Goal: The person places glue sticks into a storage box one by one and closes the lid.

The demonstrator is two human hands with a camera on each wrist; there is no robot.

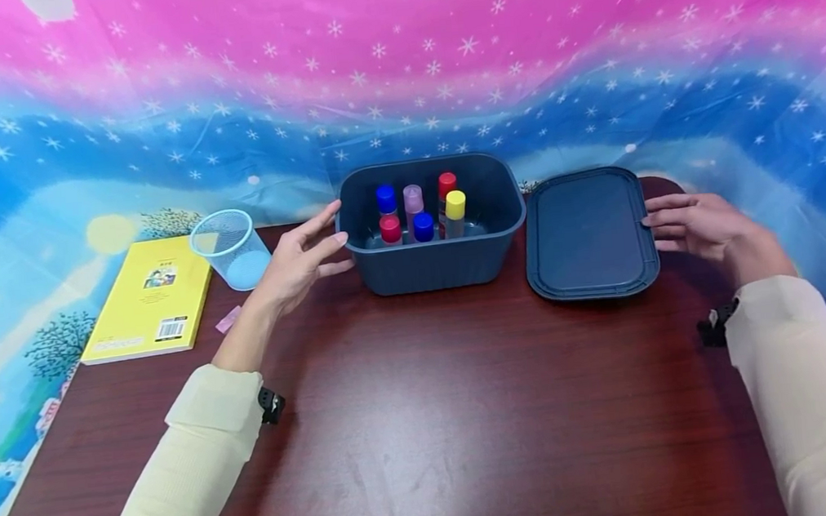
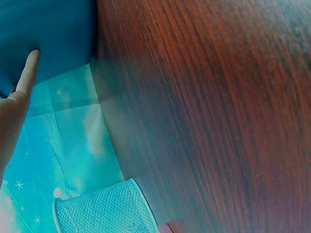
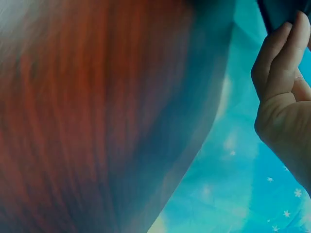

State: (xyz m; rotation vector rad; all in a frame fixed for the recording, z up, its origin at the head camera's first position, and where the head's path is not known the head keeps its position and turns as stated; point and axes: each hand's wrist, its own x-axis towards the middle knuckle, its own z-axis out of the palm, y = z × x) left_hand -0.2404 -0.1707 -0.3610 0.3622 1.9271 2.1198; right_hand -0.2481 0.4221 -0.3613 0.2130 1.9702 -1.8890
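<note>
A dark blue-grey plastic bin (image 1: 436, 266) stands at the table's back edge. Upright inside are several capped bottles or tubes, among them a yellow-capped one (image 1: 455, 205), a pale purple one (image 1: 414, 200) and a blue-capped one (image 1: 386, 200). My left hand (image 1: 296, 264) has its fingers spread at the bin's left side; a fingertip meets the wall in the left wrist view. Right of the bin lies its matching flat lid (image 1: 590, 234). My right hand (image 1: 701, 229) touches the lid's right edge with extended fingertips; its thumb is hidden in the head view.
At the left lies a yellow book (image 1: 147, 302). Beside it a light blue mesh cup (image 1: 231, 249) leans, with a small pink piece (image 1: 228, 319) near its base. A patterned cloth (image 1: 425, 60) hangs behind the brown wooden table (image 1: 427, 421).
</note>
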